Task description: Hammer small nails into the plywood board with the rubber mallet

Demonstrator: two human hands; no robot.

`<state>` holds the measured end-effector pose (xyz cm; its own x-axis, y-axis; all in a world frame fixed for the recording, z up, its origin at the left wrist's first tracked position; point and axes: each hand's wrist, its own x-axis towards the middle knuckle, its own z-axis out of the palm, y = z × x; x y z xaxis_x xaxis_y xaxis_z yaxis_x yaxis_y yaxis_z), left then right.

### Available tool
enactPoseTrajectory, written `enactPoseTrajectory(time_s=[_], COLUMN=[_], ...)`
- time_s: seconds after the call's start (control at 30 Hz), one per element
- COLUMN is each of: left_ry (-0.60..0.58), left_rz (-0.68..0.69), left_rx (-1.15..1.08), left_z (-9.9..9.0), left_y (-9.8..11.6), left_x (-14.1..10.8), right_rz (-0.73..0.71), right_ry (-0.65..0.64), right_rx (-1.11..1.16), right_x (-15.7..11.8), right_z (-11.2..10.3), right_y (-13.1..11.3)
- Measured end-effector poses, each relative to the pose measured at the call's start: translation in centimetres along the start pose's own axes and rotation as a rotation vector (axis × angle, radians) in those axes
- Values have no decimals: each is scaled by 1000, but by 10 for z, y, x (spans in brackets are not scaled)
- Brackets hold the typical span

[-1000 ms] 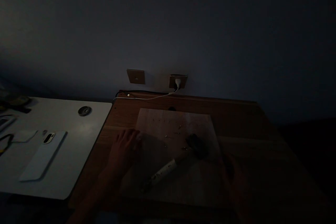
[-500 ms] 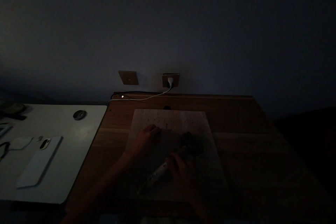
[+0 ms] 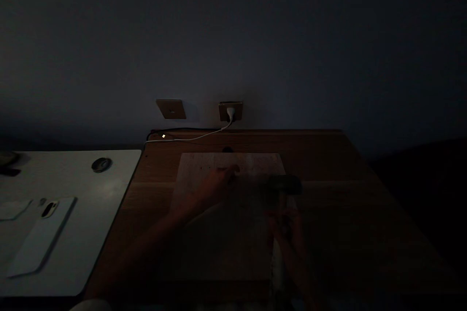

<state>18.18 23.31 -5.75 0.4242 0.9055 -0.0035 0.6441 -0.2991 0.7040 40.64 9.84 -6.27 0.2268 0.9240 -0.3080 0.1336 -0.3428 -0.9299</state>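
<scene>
In dim light, a pale square board [image 3: 226, 248] lies on the wooden desk, with several small dark marks in a row near its far edge. My left hand [image 3: 219, 182] rests over the board's far part, thumb and fingers drawn together in a pinch; whatever they hold is too small and dark to make out. My right hand [image 3: 286, 228] grips a hammer [image 3: 278, 257] by its pale handle, close under the head. The dark, wide hammer head is up over the board's right edge, blurred, to the right of my left hand.
On the left stands a white table [image 3: 109, 214] bearing a pale phone [image 3: 40, 240] and a round dark ring-shaped object [image 3: 101, 164]. Behind the wooden desk [image 3: 335, 165], a white plug [image 3: 230, 113] sits in a wall socket, its cable running left along the desk's back edge.
My right hand has moved right and swung the hammer from a slant to nearly upright. My left hand has shifted right along the board's far part. The view has turned slightly.
</scene>
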Motion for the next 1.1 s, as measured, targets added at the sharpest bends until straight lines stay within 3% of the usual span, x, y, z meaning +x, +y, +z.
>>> enactPoseTrajectory(time_s=[0.2,0.43,0.73,1.1], left_ry=[-32,-71,-66,-154], left_rz=[158,248,232,238], left_rx=[201,133,160,353], left_z=[20,43,48,33], left_y=[21,13,20,32], left_x=[48,85,94,91], right_rz=[-89,-162,-147,-118], right_ry=[108,116,127,94], right_rx=[-242,-353,-289,-264], right_x=[24,24,26,29], right_z=[-21,-28,-27,-28], right_y=[23,24,30,28])
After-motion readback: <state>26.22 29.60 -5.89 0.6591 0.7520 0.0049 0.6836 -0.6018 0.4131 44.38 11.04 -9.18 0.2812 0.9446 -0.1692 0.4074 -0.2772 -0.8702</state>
